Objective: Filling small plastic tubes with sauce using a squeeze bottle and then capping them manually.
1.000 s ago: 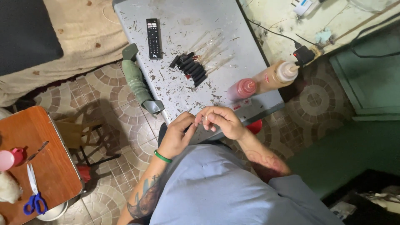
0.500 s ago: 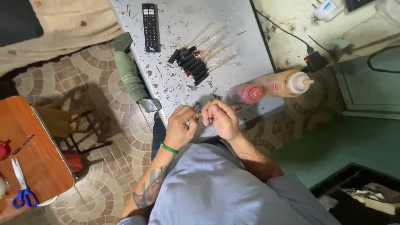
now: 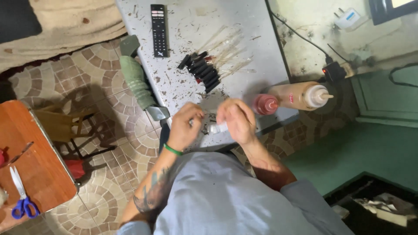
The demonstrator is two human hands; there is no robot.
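Two squeeze bottles lie on their sides at the near right corner of the grey table (image 3: 244, 26). The red bottle (image 3: 264, 105) holds a red sauce and has a red cap. The tan bottle (image 3: 300, 95), just beside it and touching or nearly so, holds a brownish-orange sauce, with a white cap and nozzle pointing right. Both look mostly full.

The left hand (image 3: 185, 126) and right hand (image 3: 237, 119) hover over the near edge of the table, close together but apart. The right hand is curled, fingers closed around a small white tube (image 3: 217, 128) whose end sticks out toward the left hand. The left hand's fingertips are pinched together near that end; motion blur hides whether they hold anything, so I cannot tell what, if anything, is between them. A green band (image 3: 173, 149) sits on the left wrist.

Farther up the table, a row of black sticks (image 3: 201, 71) lies side by side, tilted, with thin clear tubes (image 3: 226, 52) fanned out just beside them to the right. A black remote (image 3: 159, 29) lies near the far left edge. Dark crumbs are scattered across the tabletop.

A green roll (image 3: 135, 80) leans against the left side of the table, over the patterned tile floor. At far left stands a wooden table (image 3: 39, 174) with blue-handled scissors (image 3: 19, 196) on it. A black plug (image 3: 333, 69) with a red light sits by the wall to the right.
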